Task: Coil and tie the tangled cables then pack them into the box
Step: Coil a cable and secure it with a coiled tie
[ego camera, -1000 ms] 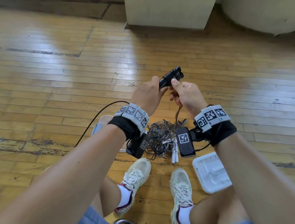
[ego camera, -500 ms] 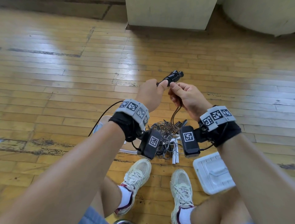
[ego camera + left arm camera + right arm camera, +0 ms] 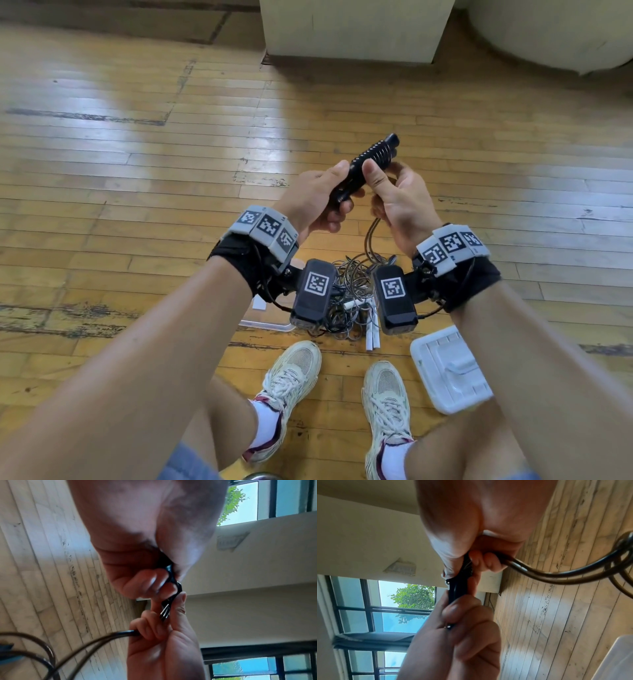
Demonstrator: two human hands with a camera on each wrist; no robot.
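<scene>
A coiled black cable bundle (image 3: 371, 159) is held up above the floor between both hands. My left hand (image 3: 322, 198) grips its lower end, thumb on top. My right hand (image 3: 397, 195) pinches the bundle's middle with the thumb, and its curled fingers hold the loose dark cable strands (image 3: 556, 577) that hang down. Those strands (image 3: 371, 236) run to a tangled pile of cables (image 3: 352, 294) on the floor beyond my shoes. In the left wrist view the black bundle (image 3: 171, 582) sits between the two thumbs. A clear box (image 3: 270, 323) lies under my left wrist, mostly hidden.
A white plastic lid (image 3: 448, 371) lies on the wooden floor by my right shoe (image 3: 387, 401). White connectors (image 3: 373, 337) stick out of the pile. A pale cabinet base (image 3: 352, 31) stands at the far side. Open floor lies to the left.
Both hands stayed together on the bundle, which dipped and now points up to the right again; the right thumb has shifted onto it.
</scene>
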